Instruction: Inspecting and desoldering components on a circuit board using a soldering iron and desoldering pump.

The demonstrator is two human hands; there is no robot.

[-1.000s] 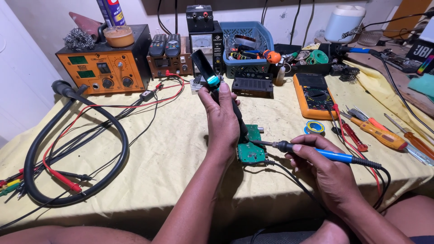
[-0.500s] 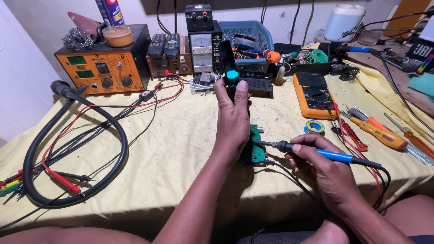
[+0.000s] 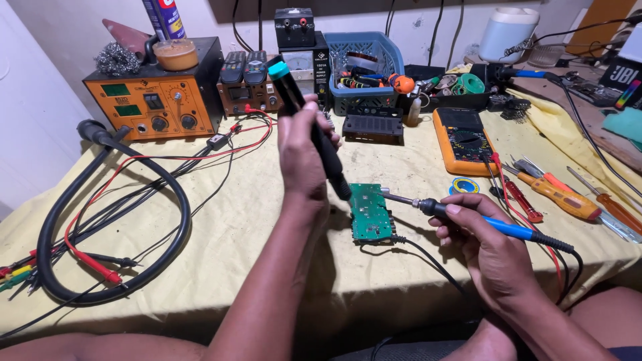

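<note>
A yellow cloth [image 3: 221, 227] covers the table, and a pale wall stands behind it. The room is crowded with tools and wires.

The left hand [image 3: 302, 150] has its fingers wrapped tight around a black pump tool [image 3: 309, 124] with a teal top. The tool tilts, with its tip down at the top edge of the green board [image 3: 370, 212]. The board lies flat on the cloth, just below and to the right of the left fingers.

The right hand [image 3: 488, 251] has its fingers closed around a soldering iron [image 3: 468, 217] with a blue handle. Its metal tip points left and reaches the top of the board, close to the pump tool's tip. The iron's black cord runs off to the right of the fingers.

A thin black wire leaves the bottom of the board and passes under the right hand.

Past the right fingers lie a yellow meter [image 3: 463, 139], a small solder roll [image 3: 465, 185] and some screwdrivers [image 3: 558, 197]. Beyond the left fingers stand an orange box [image 3: 157, 100] with knobs and a blue basket [image 3: 364, 63] full of bits. Far to the left of the left hand, a thick black hose [image 3: 117, 220] makes a big loop, with red wires [image 3: 87, 261] lying across it. Nothing sits between the two hands and the board.
</note>
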